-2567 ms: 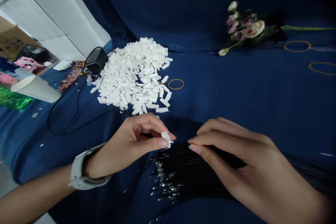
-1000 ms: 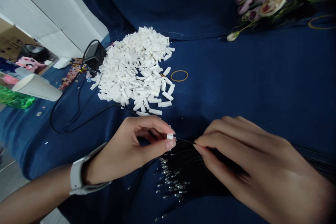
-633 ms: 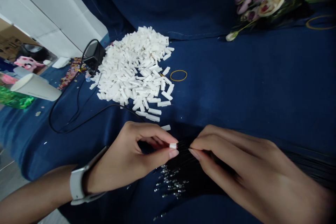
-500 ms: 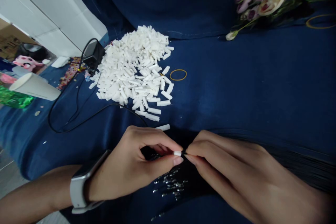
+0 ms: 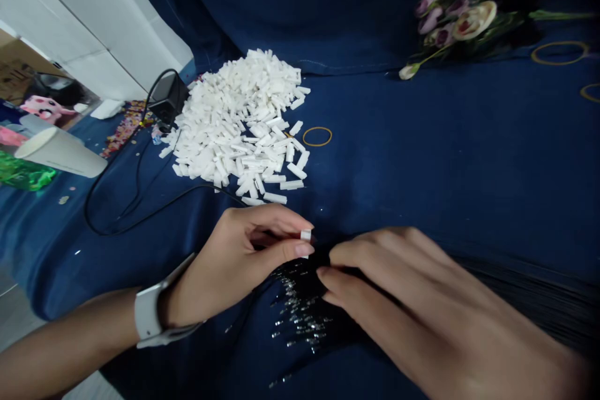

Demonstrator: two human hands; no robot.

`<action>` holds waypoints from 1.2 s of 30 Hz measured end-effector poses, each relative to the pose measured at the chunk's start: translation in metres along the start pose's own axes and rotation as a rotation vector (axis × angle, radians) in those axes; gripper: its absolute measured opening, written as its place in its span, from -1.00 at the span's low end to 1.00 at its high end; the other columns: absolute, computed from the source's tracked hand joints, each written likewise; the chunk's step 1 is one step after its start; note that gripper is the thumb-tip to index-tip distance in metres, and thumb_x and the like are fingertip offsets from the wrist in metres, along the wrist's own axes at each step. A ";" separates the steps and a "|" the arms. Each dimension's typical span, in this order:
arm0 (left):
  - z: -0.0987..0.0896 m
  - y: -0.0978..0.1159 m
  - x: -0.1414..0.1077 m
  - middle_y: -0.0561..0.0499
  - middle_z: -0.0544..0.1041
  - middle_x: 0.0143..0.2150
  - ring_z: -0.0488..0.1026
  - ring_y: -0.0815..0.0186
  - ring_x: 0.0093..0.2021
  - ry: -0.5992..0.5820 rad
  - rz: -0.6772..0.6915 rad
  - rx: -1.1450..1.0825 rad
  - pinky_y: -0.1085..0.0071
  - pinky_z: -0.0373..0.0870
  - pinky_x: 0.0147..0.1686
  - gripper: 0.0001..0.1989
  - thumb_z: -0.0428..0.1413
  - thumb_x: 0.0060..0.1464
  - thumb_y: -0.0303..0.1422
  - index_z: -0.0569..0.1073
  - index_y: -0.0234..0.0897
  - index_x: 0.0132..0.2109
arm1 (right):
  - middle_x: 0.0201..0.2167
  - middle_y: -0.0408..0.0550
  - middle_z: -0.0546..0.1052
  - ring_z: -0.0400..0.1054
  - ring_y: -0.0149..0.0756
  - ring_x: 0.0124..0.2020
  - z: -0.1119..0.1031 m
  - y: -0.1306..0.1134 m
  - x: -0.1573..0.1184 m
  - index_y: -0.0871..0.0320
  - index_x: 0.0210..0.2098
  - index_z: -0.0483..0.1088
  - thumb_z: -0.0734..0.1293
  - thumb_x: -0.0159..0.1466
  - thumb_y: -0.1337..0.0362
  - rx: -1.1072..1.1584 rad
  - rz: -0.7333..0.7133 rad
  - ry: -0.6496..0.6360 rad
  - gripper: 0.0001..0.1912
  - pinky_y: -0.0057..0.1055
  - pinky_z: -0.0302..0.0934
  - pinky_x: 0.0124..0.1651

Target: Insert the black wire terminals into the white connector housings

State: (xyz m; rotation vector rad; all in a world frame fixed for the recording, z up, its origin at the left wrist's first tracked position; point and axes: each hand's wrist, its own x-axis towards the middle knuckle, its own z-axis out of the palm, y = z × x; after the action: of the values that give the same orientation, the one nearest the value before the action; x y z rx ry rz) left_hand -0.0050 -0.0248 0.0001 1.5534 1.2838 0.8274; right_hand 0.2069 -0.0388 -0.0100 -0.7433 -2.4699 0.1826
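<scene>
White plastic connectors (image 5: 234,125) lie in a large heap on blue cloth (image 5: 422,137), far of the hands, with none visibly fitted to anything. Left hand (image 5: 237,269): fingers (image 5: 281,220) pinch one small connector (image 5: 305,235) narrowly. Right hand (image 5: 412,306): fingers curl low over black wires (image 5: 323,306); any grip cannot be told. Metal tips (image 5: 295,309) lie bare, near. Paper cup (image 5: 56,153) lies sideways, far left, contents hidden.

Right hand (image 5: 422,312) blurred, cut off by lower edge; black wires (image 5: 525,294) ran off frame; metal tips (image 5: 300,309) too small to read.
</scene>
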 end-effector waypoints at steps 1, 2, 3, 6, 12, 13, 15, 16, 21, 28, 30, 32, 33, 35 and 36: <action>0.000 -0.001 0.001 0.10 0.69 -0.35 0.64 0.38 -0.31 -0.003 -0.016 -0.028 0.60 0.54 -0.30 -0.90 0.30 0.01 -0.46 0.60 -0.23 -0.27 | -0.35 0.00 0.44 0.28 -0.20 -0.34 0.002 0.000 0.000 0.19 -0.29 0.45 0.11 0.26 0.56 -0.008 -0.022 -0.044 -0.68 -0.23 0.18 -0.31; 0.000 -0.001 0.002 0.10 0.70 -0.35 0.64 0.40 -0.30 -0.010 -0.029 -0.052 0.62 0.53 -0.29 -0.89 0.30 0.00 -0.47 0.60 -0.23 -0.26 | -0.40 -0.01 0.43 0.26 -0.21 -0.37 0.003 0.001 0.000 0.18 -0.34 0.46 0.10 0.22 0.61 -0.014 -0.033 -0.077 -0.64 -0.24 0.17 -0.33; -0.001 -0.002 0.003 0.10 0.70 -0.35 0.64 0.41 -0.31 -0.020 -0.037 -0.073 0.65 0.53 -0.30 -0.88 0.30 0.00 -0.48 0.60 -0.23 -0.26 | -0.43 -0.02 0.41 0.25 -0.22 -0.39 0.005 0.001 0.001 0.18 -0.38 0.45 0.10 0.19 0.64 -0.018 -0.034 -0.090 -0.63 -0.25 0.15 -0.34; -0.001 -0.001 0.004 0.10 0.71 -0.36 0.64 0.46 -0.33 -0.035 -0.045 -0.113 0.71 0.50 -0.31 -0.89 0.28 0.02 -0.51 0.59 -0.24 -0.26 | -0.44 -0.04 0.40 0.22 -0.25 -0.41 0.005 0.004 0.002 0.18 -0.42 0.43 0.11 0.20 0.63 -0.004 -0.002 -0.055 -0.65 -0.27 0.11 -0.34; -0.002 0.001 0.005 0.12 0.72 -0.35 0.65 0.49 -0.31 -0.048 -0.059 -0.186 0.75 0.50 -0.28 -0.90 0.28 0.03 -0.52 0.59 -0.25 -0.28 | -0.34 -0.08 0.43 0.26 -0.27 -0.36 -0.002 0.014 0.004 0.17 -0.31 0.39 0.15 0.34 0.53 -0.063 0.050 0.054 -0.76 -0.27 0.08 -0.29; -0.002 0.001 0.005 0.13 0.72 -0.35 0.65 0.49 -0.31 -0.047 -0.067 -0.195 0.75 0.50 -0.27 -0.89 0.29 0.02 -0.52 0.59 -0.24 -0.28 | -0.36 -0.10 0.42 0.27 -0.28 -0.36 -0.002 0.016 0.005 0.16 -0.31 0.37 0.15 0.33 0.54 -0.093 0.067 0.051 -0.76 -0.26 0.08 -0.28; -0.001 0.001 0.004 0.15 0.72 -0.36 0.65 0.50 -0.32 -0.045 -0.077 -0.204 0.76 0.51 -0.27 -0.87 0.29 0.00 -0.54 0.60 -0.23 -0.29 | -0.37 -0.13 0.41 0.28 -0.29 -0.38 -0.001 0.018 0.006 0.15 -0.31 0.35 0.15 0.33 0.55 -0.134 0.090 0.045 -0.77 -0.26 0.07 -0.29; -0.001 0.001 0.004 0.16 0.72 -0.36 0.65 0.50 -0.32 -0.044 -0.078 -0.206 0.76 0.51 -0.28 -0.87 0.29 0.00 -0.55 0.60 -0.23 -0.30 | -0.37 -0.13 0.41 0.28 -0.30 -0.38 -0.001 0.019 0.006 0.15 -0.30 0.34 0.15 0.33 0.55 -0.145 0.091 0.047 -0.78 -0.26 0.07 -0.29; 0.000 0.002 0.002 0.18 0.71 -0.37 0.64 0.51 -0.33 -0.040 -0.065 -0.171 0.77 0.51 -0.30 -0.85 0.30 -0.01 -0.56 0.60 -0.22 -0.30 | -0.37 -0.11 0.40 0.28 -0.28 -0.37 0.001 0.017 0.005 0.19 -0.28 0.34 0.17 0.33 0.53 -0.151 0.061 0.023 -0.82 -0.26 0.07 -0.31; 0.001 0.004 0.001 0.16 0.70 -0.39 0.63 0.51 -0.36 -0.011 -0.065 -0.085 0.78 0.50 -0.32 -0.89 0.30 -0.01 -0.51 0.60 -0.23 -0.31 | -0.39 -0.13 0.37 0.22 -0.29 -0.40 0.004 0.019 0.004 0.18 -0.29 0.35 0.17 0.32 0.53 -0.088 0.074 0.005 -0.81 -0.26 0.06 -0.30; 0.001 0.004 0.002 0.16 0.69 -0.40 0.62 0.53 -0.37 0.005 -0.054 -0.055 0.79 0.48 -0.34 -0.90 0.31 -0.02 -0.51 0.60 -0.23 -0.31 | -0.38 -0.13 0.36 0.21 -0.30 -0.39 0.005 0.019 0.004 0.17 -0.29 0.34 0.18 0.30 0.54 -0.059 0.081 -0.011 -0.81 -0.26 0.06 -0.28; 0.001 0.004 0.002 0.17 0.69 -0.41 0.61 0.54 -0.38 0.010 -0.040 -0.031 0.81 0.47 -0.35 -0.90 0.31 -0.02 -0.51 0.60 -0.24 -0.31 | -0.37 -0.13 0.35 0.20 -0.29 -0.38 0.005 0.018 0.003 0.17 -0.28 0.33 0.18 0.28 0.55 -0.037 0.081 -0.033 -0.81 -0.25 0.07 -0.26; 0.001 0.004 0.002 0.16 0.69 -0.40 0.61 0.54 -0.38 0.009 -0.039 -0.024 0.80 0.47 -0.35 -0.90 0.30 -0.01 -0.51 0.60 -0.23 -0.31 | -0.37 -0.13 0.34 0.19 -0.29 -0.39 0.004 0.017 0.003 0.16 -0.29 0.33 0.17 0.28 0.55 -0.032 0.074 -0.032 -0.81 -0.25 0.06 -0.26; 0.000 0.003 0.001 0.16 0.69 -0.39 0.62 0.53 -0.37 0.010 -0.043 -0.026 0.79 0.48 -0.34 -0.89 0.30 -0.01 -0.50 0.60 -0.23 -0.30 | -0.37 -0.13 0.34 0.18 -0.29 -0.39 0.003 0.017 0.002 0.17 -0.28 0.33 0.16 0.29 0.53 -0.035 0.076 -0.037 -0.81 -0.25 0.06 -0.27; 0.000 0.003 0.001 0.16 0.69 -0.38 0.62 0.52 -0.36 0.013 -0.049 -0.031 0.79 0.48 -0.33 -0.89 0.30 -0.01 -0.50 0.60 -0.22 -0.29 | -0.37 -0.12 0.34 0.18 -0.28 -0.39 0.002 0.018 0.002 0.17 -0.28 0.33 0.16 0.29 0.52 -0.039 0.077 -0.038 -0.82 -0.25 0.06 -0.28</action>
State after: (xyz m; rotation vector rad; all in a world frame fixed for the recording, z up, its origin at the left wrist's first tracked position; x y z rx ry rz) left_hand -0.0035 -0.0243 0.0025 1.4891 1.3076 0.8241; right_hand 0.2130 -0.0231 -0.0158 -0.8603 -2.4883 0.1785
